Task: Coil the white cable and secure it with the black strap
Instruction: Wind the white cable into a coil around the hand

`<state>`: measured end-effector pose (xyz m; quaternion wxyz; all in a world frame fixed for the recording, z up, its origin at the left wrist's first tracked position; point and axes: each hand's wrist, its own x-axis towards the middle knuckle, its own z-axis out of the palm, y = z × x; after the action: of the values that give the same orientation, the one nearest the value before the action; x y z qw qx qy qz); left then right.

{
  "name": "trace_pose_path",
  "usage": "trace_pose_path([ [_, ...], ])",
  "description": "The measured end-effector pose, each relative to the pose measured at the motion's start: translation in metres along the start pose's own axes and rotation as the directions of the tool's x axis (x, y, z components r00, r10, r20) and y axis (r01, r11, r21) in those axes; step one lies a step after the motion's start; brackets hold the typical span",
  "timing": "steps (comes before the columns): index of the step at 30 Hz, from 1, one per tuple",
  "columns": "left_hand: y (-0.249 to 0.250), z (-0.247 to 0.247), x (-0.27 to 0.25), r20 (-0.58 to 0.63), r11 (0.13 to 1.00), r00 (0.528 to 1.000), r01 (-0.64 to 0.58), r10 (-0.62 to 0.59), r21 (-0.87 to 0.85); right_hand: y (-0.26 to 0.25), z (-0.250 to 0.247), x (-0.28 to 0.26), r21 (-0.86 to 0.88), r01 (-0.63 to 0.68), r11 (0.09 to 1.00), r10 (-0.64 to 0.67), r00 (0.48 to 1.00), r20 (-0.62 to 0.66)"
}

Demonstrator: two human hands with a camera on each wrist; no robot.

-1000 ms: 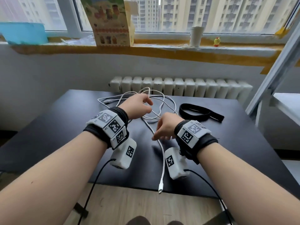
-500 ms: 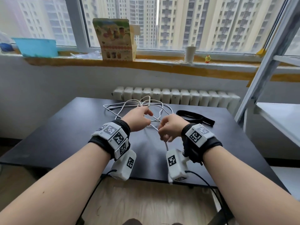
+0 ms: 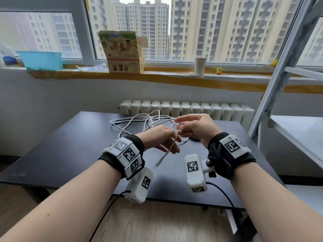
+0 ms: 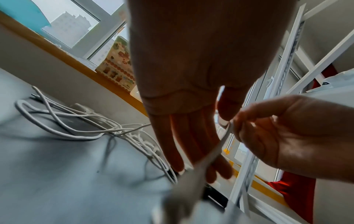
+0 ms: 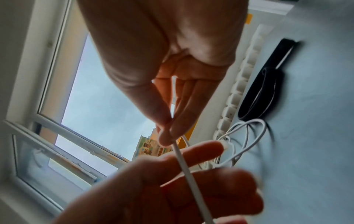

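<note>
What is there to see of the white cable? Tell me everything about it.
The white cable is thin, round and smooth, plastic-looking. Most of it lies in loose, tangled loops on the far part of the black table. One stretch is lifted: the right hand pinches it between thumb and fingertips, and from there it hangs down across the straight fingers of the left hand, ending in a small plug in the air above the table. It is not coiled yet.

Right hand [image 3: 195,128] now higher w/ pinched white cable [image 3: 167,151], its plug end off table; left hand [image 3: 160,138] opened.
</note>
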<state>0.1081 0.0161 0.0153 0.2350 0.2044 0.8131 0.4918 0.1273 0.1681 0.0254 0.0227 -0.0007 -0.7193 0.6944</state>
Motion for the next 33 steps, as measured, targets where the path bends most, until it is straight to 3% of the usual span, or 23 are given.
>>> trace_pose_path([
  [6, 0.016, 0.004, 0.004, 0.068, 0.998, 0.996, -0.053, 0.051, 0.017, 0.003, -0.02, 0.001, -0.019, 0.009, 1.0, -0.01, 1.0, -0.029],
  [12, 0.027, -0.006, 0.004, -0.017, 0.977, 0.988, -0.155, 0.154, -0.144, 0.003, -0.027, 0.008, -0.201, 0.035, 0.979, -0.034, 0.999, 0.013],
  [18, 0.026, -0.019, 0.009, -0.182, 0.835, 0.96, -0.276, 0.213, -0.476, 0.015, -0.016, 0.025, -0.03, 0.115, 0.993, -0.114, 0.993, 0.038],
  [24, 0.028, -0.028, 0.008, -0.239, 0.711, 0.951, -0.307, 0.198, -0.633, 0.025, -0.005, 0.034, 0.226, 0.142, 0.964, -0.142, 0.99, -0.015],
  [33, 0.029, -0.024, 0.014, -0.39, 0.584, 0.909, -0.4, 0.15, -0.706, 0.027, 0.024, 0.027, -0.079, 0.182, 0.98, -0.171, 0.977, 0.13],
])
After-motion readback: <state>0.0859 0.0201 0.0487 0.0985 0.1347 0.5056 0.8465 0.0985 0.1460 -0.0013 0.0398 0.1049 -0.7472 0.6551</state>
